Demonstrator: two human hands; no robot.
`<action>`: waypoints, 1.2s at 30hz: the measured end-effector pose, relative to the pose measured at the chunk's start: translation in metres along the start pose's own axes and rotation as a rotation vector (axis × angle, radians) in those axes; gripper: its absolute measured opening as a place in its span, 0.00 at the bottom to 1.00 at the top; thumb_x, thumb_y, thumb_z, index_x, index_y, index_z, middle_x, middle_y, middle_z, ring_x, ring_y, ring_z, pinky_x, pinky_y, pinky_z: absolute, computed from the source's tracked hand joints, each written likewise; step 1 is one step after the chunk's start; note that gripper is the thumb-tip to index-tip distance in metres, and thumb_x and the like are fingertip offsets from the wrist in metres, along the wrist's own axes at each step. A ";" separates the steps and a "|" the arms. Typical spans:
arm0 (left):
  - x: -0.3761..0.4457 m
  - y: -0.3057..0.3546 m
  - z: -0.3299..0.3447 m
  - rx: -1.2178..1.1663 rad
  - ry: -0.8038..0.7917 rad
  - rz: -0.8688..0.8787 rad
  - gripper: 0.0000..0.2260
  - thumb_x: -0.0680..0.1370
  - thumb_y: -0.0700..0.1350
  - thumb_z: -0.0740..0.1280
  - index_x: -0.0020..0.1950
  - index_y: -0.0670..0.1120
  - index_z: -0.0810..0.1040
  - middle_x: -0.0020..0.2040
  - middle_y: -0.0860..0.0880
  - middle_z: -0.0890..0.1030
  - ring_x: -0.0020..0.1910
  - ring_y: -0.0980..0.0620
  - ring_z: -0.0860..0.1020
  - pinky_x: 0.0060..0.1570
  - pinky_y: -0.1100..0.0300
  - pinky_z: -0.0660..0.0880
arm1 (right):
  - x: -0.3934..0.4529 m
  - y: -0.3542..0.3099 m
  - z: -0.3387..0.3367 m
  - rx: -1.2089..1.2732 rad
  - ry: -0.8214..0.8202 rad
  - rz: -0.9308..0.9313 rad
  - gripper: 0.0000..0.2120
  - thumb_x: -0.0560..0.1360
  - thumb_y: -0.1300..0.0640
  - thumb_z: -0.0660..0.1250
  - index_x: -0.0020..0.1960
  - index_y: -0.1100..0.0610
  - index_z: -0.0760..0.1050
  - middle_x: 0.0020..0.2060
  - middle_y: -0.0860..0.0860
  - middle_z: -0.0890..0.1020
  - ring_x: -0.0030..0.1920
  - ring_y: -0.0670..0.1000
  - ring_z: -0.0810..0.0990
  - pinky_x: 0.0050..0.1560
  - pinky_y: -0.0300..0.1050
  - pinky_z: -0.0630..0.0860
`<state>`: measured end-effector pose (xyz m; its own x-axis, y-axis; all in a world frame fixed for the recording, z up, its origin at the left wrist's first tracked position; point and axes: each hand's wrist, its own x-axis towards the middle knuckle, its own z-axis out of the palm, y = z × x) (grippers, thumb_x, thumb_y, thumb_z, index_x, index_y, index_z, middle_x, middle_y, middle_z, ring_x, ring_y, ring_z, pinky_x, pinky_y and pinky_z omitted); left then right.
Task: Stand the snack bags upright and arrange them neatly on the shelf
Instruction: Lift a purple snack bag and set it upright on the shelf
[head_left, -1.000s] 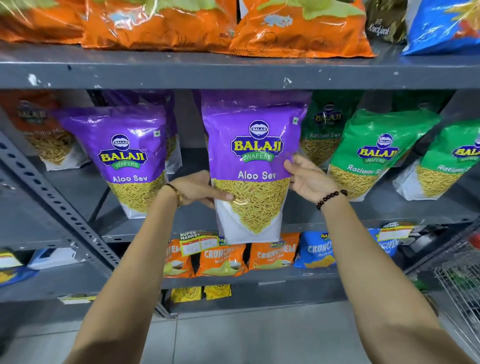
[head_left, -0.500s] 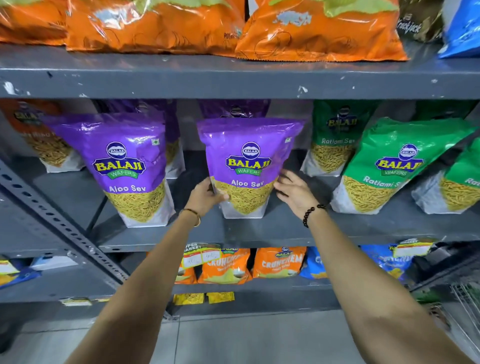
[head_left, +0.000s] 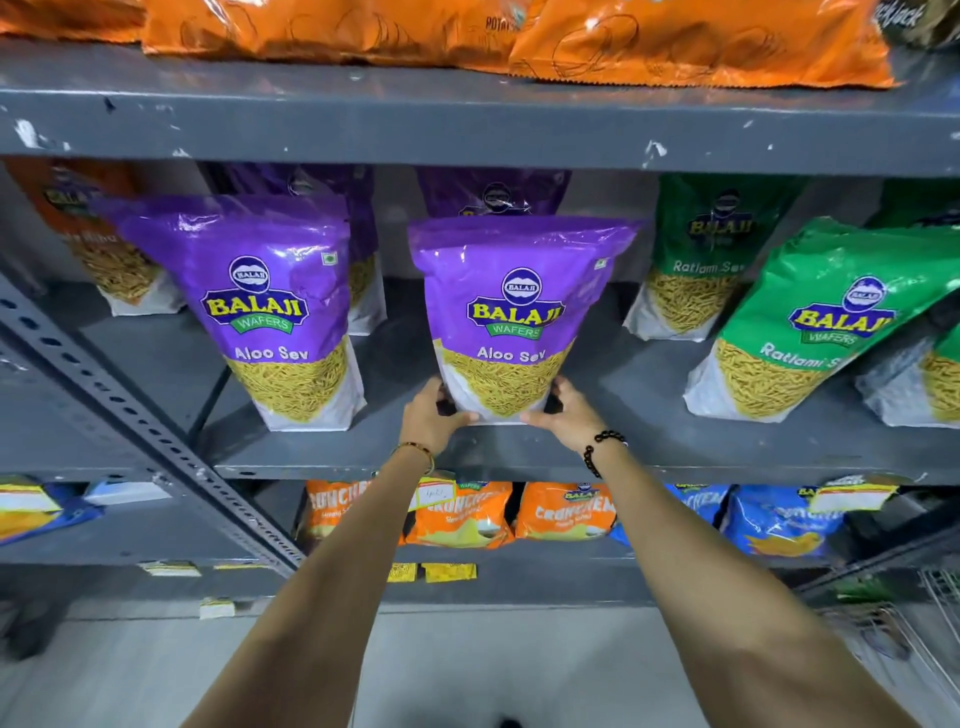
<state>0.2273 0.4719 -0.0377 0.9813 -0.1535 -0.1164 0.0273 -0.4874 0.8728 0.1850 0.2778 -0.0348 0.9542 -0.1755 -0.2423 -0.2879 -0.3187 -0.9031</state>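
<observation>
A purple Aloo Sev bag (head_left: 511, 312) stands upright on the grey middle shelf (head_left: 519, 457), near its middle. My left hand (head_left: 435, 420) grips its lower left corner and my right hand (head_left: 566, 413) its lower right corner. A second purple Aloo Sev bag (head_left: 270, 312) stands upright to the left, apart from my hands. More purple bags (head_left: 493, 195) stand behind. Green Ratlami Sev bags (head_left: 810, 322) lean on the right of the same shelf.
Orange bags (head_left: 675, 47) lie on the upper shelf. Small orange (head_left: 563, 512) and blue (head_left: 779, 519) packets fill the shelf below. A slanted perforated metal upright (head_left: 130, 415) crosses the left side. A wire basket (head_left: 935, 649) sits at the lower right.
Both hands carried the purple bag from in front of the shelf back onto it and set it upright. The hands slid down from its sides to its bottom corners.
</observation>
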 end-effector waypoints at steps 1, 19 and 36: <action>-0.002 0.000 -0.001 -0.003 0.002 0.004 0.22 0.69 0.42 0.75 0.60 0.40 0.72 0.61 0.42 0.79 0.59 0.43 0.77 0.57 0.55 0.72 | -0.002 -0.001 0.001 -0.008 0.002 -0.004 0.31 0.68 0.58 0.74 0.68 0.55 0.65 0.64 0.51 0.76 0.63 0.52 0.74 0.63 0.47 0.70; -0.020 0.004 -0.008 0.001 -0.027 -0.031 0.24 0.71 0.41 0.72 0.64 0.40 0.70 0.64 0.41 0.77 0.63 0.41 0.75 0.63 0.46 0.71 | -0.019 -0.003 0.007 -0.070 0.019 0.023 0.32 0.69 0.59 0.72 0.70 0.57 0.64 0.66 0.55 0.75 0.66 0.56 0.73 0.67 0.58 0.70; -0.020 0.004 -0.009 0.037 -0.023 -0.029 0.24 0.71 0.42 0.73 0.64 0.42 0.70 0.64 0.42 0.78 0.63 0.42 0.76 0.62 0.47 0.72 | -0.021 -0.003 0.006 -0.088 0.040 0.025 0.31 0.70 0.58 0.72 0.70 0.57 0.65 0.66 0.55 0.75 0.65 0.56 0.73 0.67 0.54 0.71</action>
<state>0.2092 0.4802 -0.0274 0.9754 -0.1588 -0.1527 0.0481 -0.5230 0.8510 0.1663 0.2877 -0.0294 0.9431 -0.2212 -0.2484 -0.3194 -0.3937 -0.8620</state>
